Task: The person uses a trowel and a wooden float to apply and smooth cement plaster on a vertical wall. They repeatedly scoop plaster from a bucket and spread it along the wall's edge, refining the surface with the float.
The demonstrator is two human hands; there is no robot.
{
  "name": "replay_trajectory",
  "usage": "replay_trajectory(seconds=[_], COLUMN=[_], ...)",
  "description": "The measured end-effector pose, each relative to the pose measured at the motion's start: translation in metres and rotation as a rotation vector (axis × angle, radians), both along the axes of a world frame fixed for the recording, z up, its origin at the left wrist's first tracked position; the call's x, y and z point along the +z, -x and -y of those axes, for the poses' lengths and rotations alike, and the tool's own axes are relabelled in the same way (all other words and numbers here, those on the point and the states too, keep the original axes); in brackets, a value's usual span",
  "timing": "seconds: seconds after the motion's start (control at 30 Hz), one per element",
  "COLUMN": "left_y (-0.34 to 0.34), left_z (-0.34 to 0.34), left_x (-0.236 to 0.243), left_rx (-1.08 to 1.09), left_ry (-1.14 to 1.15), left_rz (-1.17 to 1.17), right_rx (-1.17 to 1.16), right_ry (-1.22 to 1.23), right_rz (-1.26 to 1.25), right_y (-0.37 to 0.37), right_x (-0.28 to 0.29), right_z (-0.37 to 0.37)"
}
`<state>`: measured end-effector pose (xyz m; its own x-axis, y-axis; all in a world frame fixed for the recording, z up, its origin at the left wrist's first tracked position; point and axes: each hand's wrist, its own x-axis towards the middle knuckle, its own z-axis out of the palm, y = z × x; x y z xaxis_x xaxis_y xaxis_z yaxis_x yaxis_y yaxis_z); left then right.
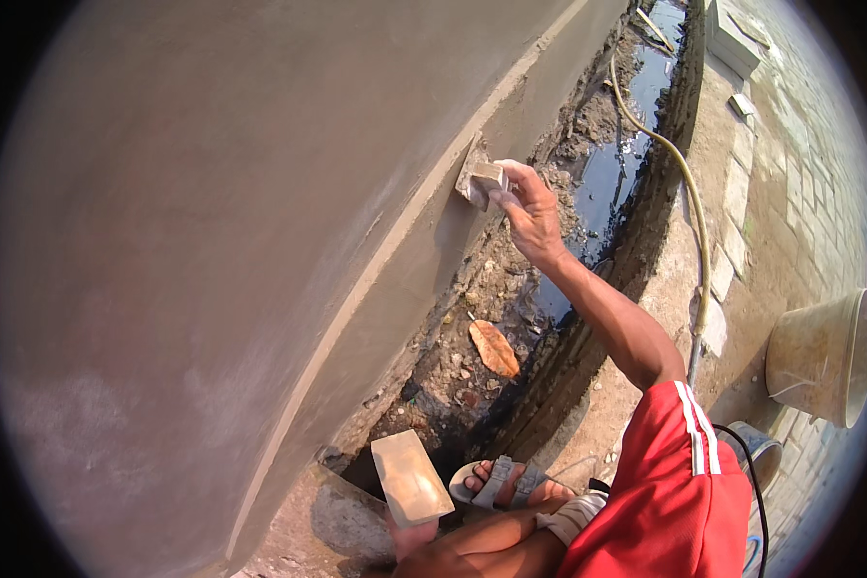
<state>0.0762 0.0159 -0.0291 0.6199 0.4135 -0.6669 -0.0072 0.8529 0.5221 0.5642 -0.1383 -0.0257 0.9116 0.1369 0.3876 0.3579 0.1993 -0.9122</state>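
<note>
My right hand [533, 204] is closed around the block-shaped handle of a small, mortar-caked float [474, 178]. The float's flat face rests against the narrow raised band [385, 260] that runs along the grey plastered wall [212, 212]. Low in the view, my left hand [414, 536] supports a rectangular tan board [412, 476] from below, near the foot of the wall. Most of the left fingers are hidden under the board. A wet sheen shows on the board's top.
A ditch with dark water [612, 178] and rubble follows the wall. A brown leaf [494, 348] lies in it. A hose [692, 193] runs along the concrete edge. Buckets [819, 356] stand at right, and a grey block [732, 40] sits farther off. My sandalled foot [496, 482] is beside the board.
</note>
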Motion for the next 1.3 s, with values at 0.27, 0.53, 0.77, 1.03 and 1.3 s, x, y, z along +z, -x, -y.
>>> replay_trajectory(seconds=[0.27,0.53,0.77,1.03,1.3], left_y=[0.013,0.017,0.008,0.013,0.008], left_z=[-0.009,0.003,0.010,0.003,0.014], left_x=[-0.003,-0.010,-0.011,-0.005,-0.009], left_rx=[-0.169,-0.395,-0.314,0.021,-0.024], left_ry=[-0.241,-0.610,-0.565,-0.054,-0.056], left_rz=[-0.061,-0.265,-0.095,-0.017,-0.046], right_rx=[-0.018,0.013,0.058,0.040,0.005], right_ry=[-0.359,-0.327,0.116,-0.423,-0.484], right_rz=[-0.171,-0.068,0.160,-0.188,-0.282], right_y=[-0.082,-0.113,0.035,-0.036,-0.156], right_x=[0.008,0.023,0.010,0.014,0.021], right_z=[0.068,0.050,-0.010,0.048,0.092])
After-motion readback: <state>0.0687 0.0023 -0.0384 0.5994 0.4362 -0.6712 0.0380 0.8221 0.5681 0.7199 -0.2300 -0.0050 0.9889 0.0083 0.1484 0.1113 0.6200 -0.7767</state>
